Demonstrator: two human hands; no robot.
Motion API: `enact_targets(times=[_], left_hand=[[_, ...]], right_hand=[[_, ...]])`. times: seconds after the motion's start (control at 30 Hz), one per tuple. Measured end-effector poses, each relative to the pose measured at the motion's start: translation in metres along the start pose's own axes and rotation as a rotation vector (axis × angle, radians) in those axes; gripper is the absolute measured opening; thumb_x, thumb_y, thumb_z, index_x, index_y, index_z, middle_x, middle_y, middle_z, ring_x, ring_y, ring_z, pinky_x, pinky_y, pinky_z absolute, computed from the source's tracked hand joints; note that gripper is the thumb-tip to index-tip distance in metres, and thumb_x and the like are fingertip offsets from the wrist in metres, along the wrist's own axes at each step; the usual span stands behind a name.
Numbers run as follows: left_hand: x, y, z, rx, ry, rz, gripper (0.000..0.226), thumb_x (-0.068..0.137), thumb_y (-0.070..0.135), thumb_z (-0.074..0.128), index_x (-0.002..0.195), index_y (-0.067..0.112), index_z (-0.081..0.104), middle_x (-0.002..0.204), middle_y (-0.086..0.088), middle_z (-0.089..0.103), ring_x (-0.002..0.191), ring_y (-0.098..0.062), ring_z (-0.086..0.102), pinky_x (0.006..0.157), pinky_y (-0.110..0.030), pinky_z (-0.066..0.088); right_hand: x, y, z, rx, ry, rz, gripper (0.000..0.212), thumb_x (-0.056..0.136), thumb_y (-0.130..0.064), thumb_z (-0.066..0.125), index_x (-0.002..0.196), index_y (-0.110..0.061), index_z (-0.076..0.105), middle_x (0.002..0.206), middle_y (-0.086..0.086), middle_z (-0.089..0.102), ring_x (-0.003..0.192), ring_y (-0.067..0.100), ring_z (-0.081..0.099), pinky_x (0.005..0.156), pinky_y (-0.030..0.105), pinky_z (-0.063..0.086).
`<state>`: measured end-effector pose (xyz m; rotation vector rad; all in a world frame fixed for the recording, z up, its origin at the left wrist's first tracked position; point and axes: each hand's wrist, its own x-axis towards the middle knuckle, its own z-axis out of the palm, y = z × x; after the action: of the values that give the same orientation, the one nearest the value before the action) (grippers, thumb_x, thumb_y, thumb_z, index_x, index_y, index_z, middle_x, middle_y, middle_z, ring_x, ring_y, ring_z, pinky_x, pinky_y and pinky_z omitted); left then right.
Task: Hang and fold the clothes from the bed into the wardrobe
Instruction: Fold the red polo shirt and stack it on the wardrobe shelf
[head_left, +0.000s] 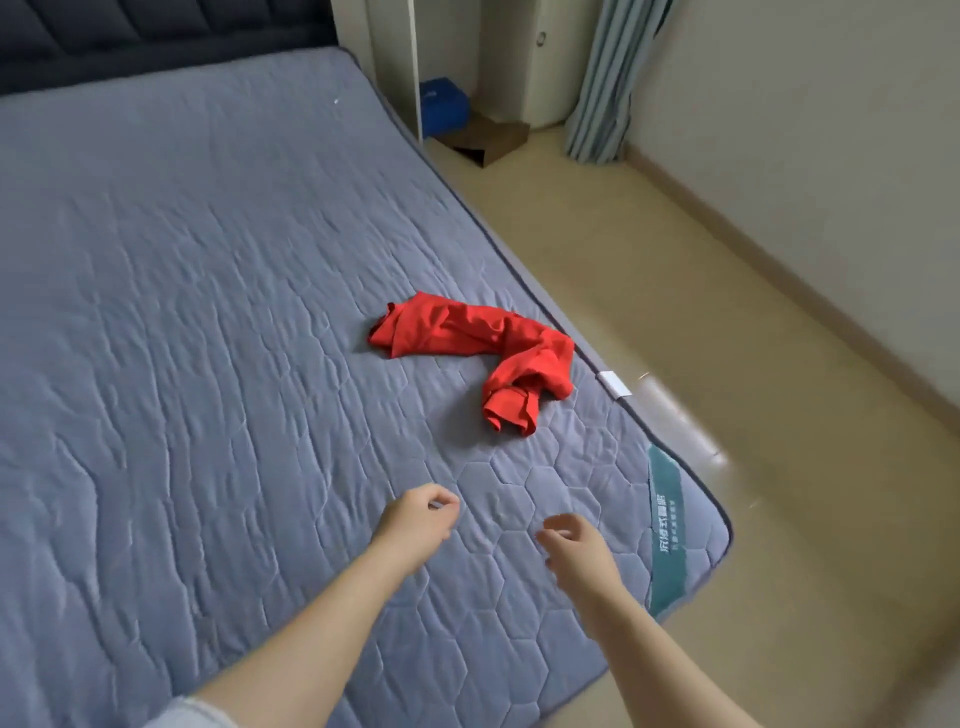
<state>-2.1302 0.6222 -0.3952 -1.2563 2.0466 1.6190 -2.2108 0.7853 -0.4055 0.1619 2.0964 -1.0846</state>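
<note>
1. Red cloth, a single crumpled garment (467, 338), lay bunched near the right edge of the bed (182, 312). It was twisted into a bent roll rather than spread flat, so we judged it would need shaking out before any fold or hanger.
2. We held our left hand (415, 525) and right hand (576, 545) low over the quilted cover, well short of the garment. Both were released: fingers loosely curled, nothing in them, no cloth touched.
3. They sat side by side, we judged, because a limp piece wants two grips, one toward each end.
4. We took the white panels past the bed's far corner to be the wardrobe (395, 62). It stood open with a blue box (441, 104) at its foot, so the carry would run along the floor (675, 312) beside the bed.
</note>
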Motion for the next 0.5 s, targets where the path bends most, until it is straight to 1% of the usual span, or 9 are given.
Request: enact_targets(times=[0.07,0.17,0.23,0.3,0.37,0.43,0.47,0.5], left_hand=[[0.032,0.001,0.021,-0.037,0.027,-0.090,0.021,0.087,0.012,0.051,0.073,0.026,0.058,0.078,-0.001,0.062,0.068,-0.016,0.062,0.060,-0.023,0.039],[0.086,0.001,0.051,-0.082,0.077,-0.205,0.023,0.088,0.011,0.048,0.074,0.026,0.057,0.073,0.003,0.061,0.060,-0.009,0.058,0.054,-0.021,0.037],[0.123,0.002,0.068,-0.113,0.087,-0.258,0.022,0.088,0.012,0.048,0.074,0.026,0.058,0.075,0.002,0.062,0.060,-0.009,0.058,0.054,-0.020,0.038],[0.161,0.003,0.083,-0.142,0.086,-0.298,0.019,0.089,0.014,0.048,0.077,0.025,0.058,0.077,0.002,0.062,0.062,-0.010,0.059,0.056,-0.021,0.039],[0.198,0.005,0.097,-0.257,0.080,-0.363,0.013,0.093,0.017,0.049,0.083,0.022,0.057,0.077,0.002,0.060,0.065,-0.010,0.057,0.059,-0.023,0.039],[0.232,0.005,0.111,-0.410,0.095,-0.450,0.008,0.095,0.021,0.047,0.094,0.020,0.055,0.080,0.001,0.059,0.067,-0.011,0.056,0.064,-0.025,0.040],[0.248,0.006,0.119,-0.460,0.108,-0.475,0.010,0.096,0.022,0.046,0.101,0.020,0.054,0.084,0.000,0.059,0.069,-0.011,0.056,0.066,-0.026,0.039],[0.263,0.005,0.128,-0.460,0.104,-0.477,0.015,0.096,0.020,0.046,0.110,0.020,0.053,0.091,-0.001,0.058,0.071,-0.011,0.054,0.066,-0.026,0.038]], right_hand=[[0.045,-0.001,-0.011,0.002,-0.043,0.055,0.009,0.088,-0.014,0.053,0.097,-0.017,0.054,0.087,0.000,0.056,0.077,0.020,0.055,0.057,0.025,0.037],[0.116,-0.004,-0.026,0.049,-0.058,0.151,0.004,0.090,-0.012,0.050,0.088,-0.011,0.054,0.075,0.004,0.053,0.068,0.020,0.049,0.059,0.026,0.036],[0.165,-0.003,-0.031,0.017,-0.072,0.179,0.008,0.089,-0.010,0.050,0.086,-0.005,0.054,0.073,0.006,0.050,0.070,0.021,0.046,0.064,0.029,0.036],[0.208,0.000,-0.030,-0.013,-0.092,0.196,0.014,0.089,-0.011,0.049,0.093,0.000,0.058,0.073,0.006,0.051,0.073,0.022,0.047,0.068,0.031,0.036],[0.243,0.002,-0.027,-0.013,-0.119,0.214,0.014,0.088,-0.012,0.049,0.098,-0.007,0.058,0.073,0.003,0.053,0.073,0.022,0.050,0.068,0.030,0.039],[0.270,0.007,-0.025,-0.001,-0.145,0.210,0.013,0.088,-0.013,0.049,0.097,-0.011,0.058,0.074,0.002,0.054,0.072,0.019,0.052,0.066,0.029,0.041],[0.283,0.011,-0.026,0.010,-0.153,0.209,0.013,0.089,-0.013,0.049,0.097,-0.011,0.058,0.076,0.003,0.055,0.071,0.018,0.052,0.065,0.028,0.041],[0.293,0.015,-0.027,0.027,-0.154,0.215,0.013,0.089,-0.013,0.049,0.097,-0.012,0.059,0.078,0.003,0.055,0.069,0.016,0.052,0.063,0.027,0.041]])
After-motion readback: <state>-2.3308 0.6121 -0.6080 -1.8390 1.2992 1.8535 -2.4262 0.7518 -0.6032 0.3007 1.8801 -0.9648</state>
